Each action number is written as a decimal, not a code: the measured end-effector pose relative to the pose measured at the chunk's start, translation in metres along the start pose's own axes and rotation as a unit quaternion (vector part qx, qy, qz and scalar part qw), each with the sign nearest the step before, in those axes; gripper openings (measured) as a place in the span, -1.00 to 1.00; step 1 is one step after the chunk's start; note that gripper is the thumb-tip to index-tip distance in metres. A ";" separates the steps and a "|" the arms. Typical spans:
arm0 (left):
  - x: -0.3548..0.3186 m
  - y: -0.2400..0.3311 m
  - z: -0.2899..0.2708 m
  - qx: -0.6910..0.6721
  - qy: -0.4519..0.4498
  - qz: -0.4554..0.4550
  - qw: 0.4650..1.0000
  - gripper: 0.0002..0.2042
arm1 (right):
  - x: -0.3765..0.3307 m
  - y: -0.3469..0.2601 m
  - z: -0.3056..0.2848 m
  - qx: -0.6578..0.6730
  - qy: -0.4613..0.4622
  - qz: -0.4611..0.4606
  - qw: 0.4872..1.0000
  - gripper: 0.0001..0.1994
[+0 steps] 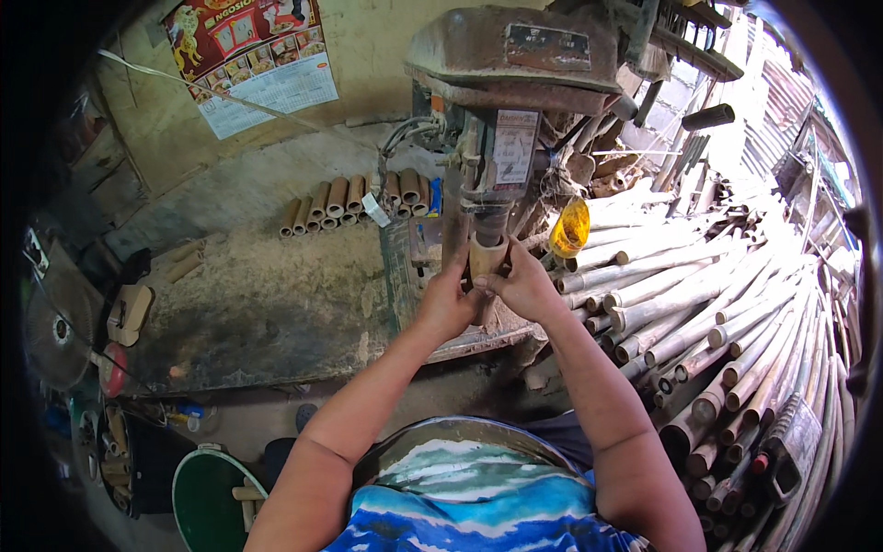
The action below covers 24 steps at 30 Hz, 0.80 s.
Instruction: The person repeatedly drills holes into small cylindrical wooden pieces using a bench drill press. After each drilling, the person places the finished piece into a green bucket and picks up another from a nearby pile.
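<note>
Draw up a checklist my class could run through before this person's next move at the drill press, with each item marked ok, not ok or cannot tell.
1. Left hand gripping the bamboo piece: ok.
2. Right hand gripping it too: ok.
3. Piece beneath the chuck of the drill press: ok, just below it in this view.
4. Hands well away from the chuck: not ok, in my judgement; both are close under it.
5. Chuck stopped: cannot tell from a still.
6. Cut tubes apart from both hands: ok, stacked further back.
</note>
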<state>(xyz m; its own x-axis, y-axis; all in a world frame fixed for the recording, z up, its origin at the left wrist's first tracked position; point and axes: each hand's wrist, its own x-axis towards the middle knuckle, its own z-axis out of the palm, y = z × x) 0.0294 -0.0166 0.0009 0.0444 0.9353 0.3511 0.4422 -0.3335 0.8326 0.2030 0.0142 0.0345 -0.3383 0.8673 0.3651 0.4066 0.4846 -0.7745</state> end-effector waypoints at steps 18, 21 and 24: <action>-0.030 -0.018 0.003 -0.130 0.001 0.025 0.991 -0.24 | -0.030 -0.029 0.022 -0.044 0.041 -0.044 0.997 -0.37; -0.028 -0.023 -0.002 -0.117 0.011 0.043 0.992 -0.22 | -0.026 -0.034 0.026 -0.065 0.047 -0.043 0.996 -0.35; -0.020 -0.027 -0.010 -0.072 0.003 0.033 0.997 -0.22 | -0.020 -0.038 0.030 -0.082 0.056 -0.002 0.995 -0.33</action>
<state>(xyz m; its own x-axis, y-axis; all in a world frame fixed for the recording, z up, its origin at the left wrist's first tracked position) 0.0077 -0.0272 -0.0241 0.0640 0.9102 0.4092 0.3051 -0.4082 0.8604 0.1693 -0.0245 0.0411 -0.2471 0.8684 0.4299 0.5423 0.4916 -0.6814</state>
